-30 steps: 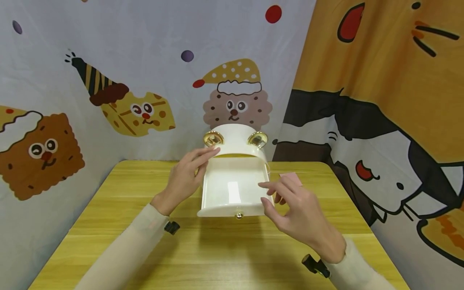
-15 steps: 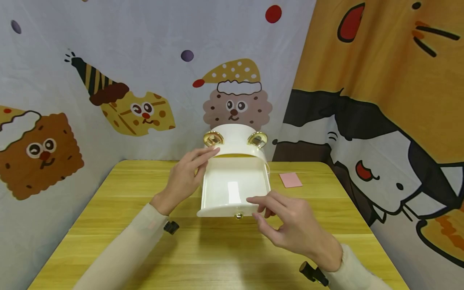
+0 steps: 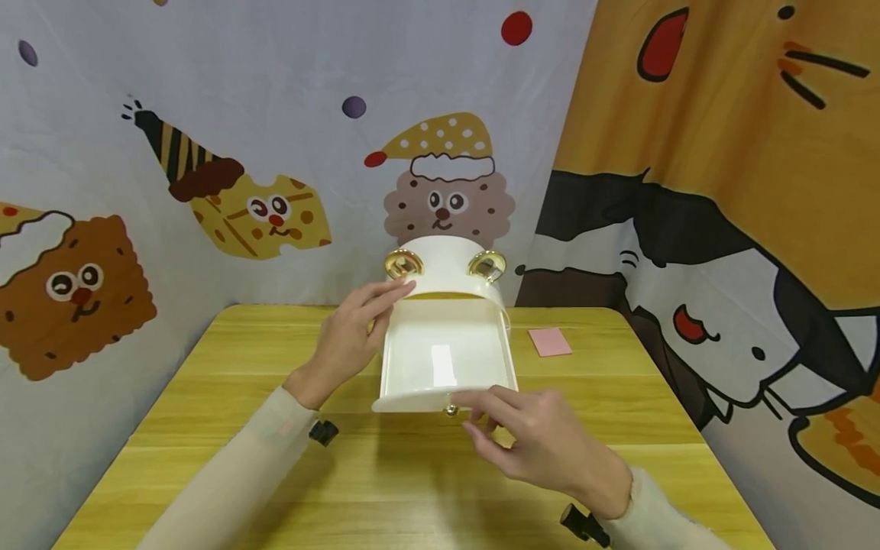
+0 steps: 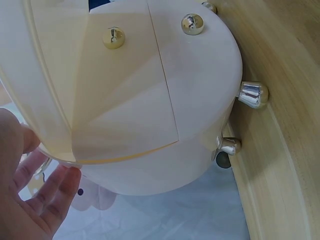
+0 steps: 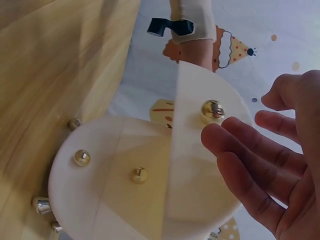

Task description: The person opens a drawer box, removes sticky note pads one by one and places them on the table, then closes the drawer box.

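A white rounded drawer box [image 3: 447, 263] with gold ear-like rings stands on the table, its top drawer [image 3: 447, 336] pulled out and bare inside. My left hand [image 3: 347, 336] rests with extended fingers against the box's left side by the drawer opening. In the left wrist view, those fingertips [image 4: 70, 175] touch the white edge. My right hand [image 3: 543, 435] is at the drawer's front, its index fingertip overlapping the panel beside the gold knob [image 3: 451, 410]. The right wrist view shows its loosely bent fingers [image 5: 240, 170] close to that knob, with the thumb apart from them.
A pink square of paper [image 3: 550, 341] lies on the wooden table [image 3: 275, 473] right of the box. Two lower fronts with gold knobs [image 5: 139, 175] are closed, and short metallic feet [image 4: 253, 95] carry the box. A cartoon-printed cloth [image 3: 275, 61] hangs behind.
My right hand has moved left and toward me, from the drawer's right side to its front knob, uncovering the pink paper. The left hand and the drawer have stayed in place.
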The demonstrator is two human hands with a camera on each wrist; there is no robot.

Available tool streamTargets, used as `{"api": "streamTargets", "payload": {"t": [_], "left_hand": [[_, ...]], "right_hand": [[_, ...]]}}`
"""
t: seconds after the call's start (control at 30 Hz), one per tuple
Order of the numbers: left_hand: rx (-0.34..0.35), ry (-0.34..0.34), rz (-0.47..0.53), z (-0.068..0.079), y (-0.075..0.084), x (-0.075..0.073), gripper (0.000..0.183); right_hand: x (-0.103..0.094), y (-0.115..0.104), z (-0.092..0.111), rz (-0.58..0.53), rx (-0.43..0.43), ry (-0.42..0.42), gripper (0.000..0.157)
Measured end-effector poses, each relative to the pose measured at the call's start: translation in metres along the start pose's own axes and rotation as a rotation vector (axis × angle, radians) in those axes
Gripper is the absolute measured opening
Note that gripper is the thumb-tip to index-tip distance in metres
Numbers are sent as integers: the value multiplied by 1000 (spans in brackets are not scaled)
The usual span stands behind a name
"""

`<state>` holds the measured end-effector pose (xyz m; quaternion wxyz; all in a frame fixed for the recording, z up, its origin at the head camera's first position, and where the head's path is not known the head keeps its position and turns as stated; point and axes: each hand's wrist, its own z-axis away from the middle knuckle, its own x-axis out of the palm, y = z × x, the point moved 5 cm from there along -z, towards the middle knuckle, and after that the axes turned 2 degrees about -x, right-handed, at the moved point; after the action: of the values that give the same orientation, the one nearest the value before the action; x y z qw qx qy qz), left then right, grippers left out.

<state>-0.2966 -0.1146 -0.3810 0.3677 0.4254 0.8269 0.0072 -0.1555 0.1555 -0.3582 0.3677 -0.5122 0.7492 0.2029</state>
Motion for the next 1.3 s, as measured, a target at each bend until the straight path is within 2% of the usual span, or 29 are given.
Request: {"api": "streamTargets", "payload": {"t": [0.37,0.73,1.3], "left_hand": [[-19,-23,-7,-1,1,-1,51],[-22,-22,0,0,-1,0,49],[-16,-8,-14,0,-1,1,50]], "right_hand": [[14,3,4,55,-30,-5,26],[24,5,5,87,-35,-4,42],[29,3,3,126,-43,15,42]]}}
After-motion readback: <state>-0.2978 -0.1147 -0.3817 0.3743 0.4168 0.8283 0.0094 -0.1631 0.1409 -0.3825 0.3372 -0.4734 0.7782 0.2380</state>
